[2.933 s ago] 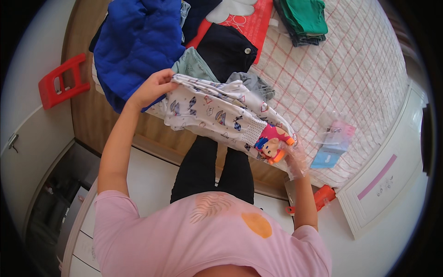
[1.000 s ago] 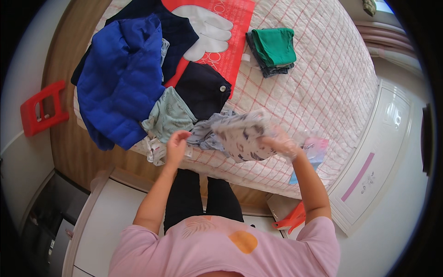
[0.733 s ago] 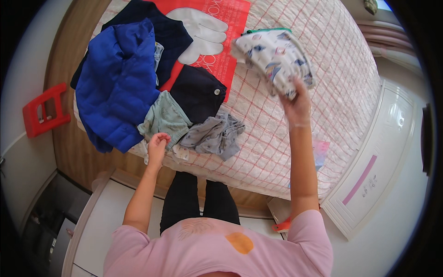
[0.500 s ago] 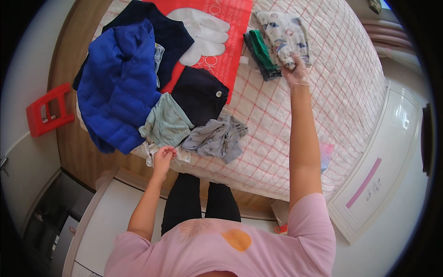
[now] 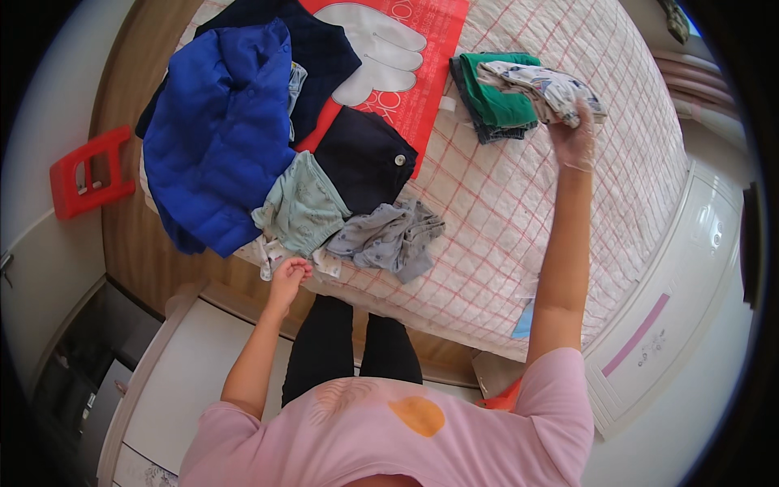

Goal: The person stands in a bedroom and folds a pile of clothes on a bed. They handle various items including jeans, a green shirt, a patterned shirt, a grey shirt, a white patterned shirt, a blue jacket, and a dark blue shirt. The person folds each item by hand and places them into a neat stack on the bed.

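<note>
My right hand (image 5: 574, 138) grips the near edge of a folded white patterned garment (image 5: 548, 85). That garment lies partly over a folded green garment (image 5: 499, 97), with a dark folded piece (image 5: 495, 135) beneath the green. My left hand (image 5: 288, 280) is at the bed's near edge, its fingers curled loosely together with nothing visible in them. Just above it lie mint-green shorts (image 5: 302, 207) and a white printed cloth (image 5: 274, 252) mostly covered by them. Crumpled grey patterned clothing (image 5: 389, 239) is to the right of the shorts.
A blue padded jacket (image 5: 215, 138) and a navy quilted garment (image 5: 316, 49) are heaped on the left of the checked bedspread (image 5: 487, 211). Black buttoned clothing (image 5: 365, 158) overlaps a red bag (image 5: 438, 65). Beside the bed stands a red plastic stool (image 5: 91, 174).
My right hand has moved right with the white patterned garment, which has tilted and slid, baring more of the green one. My left hand stays near the mint-green shorts.
</note>
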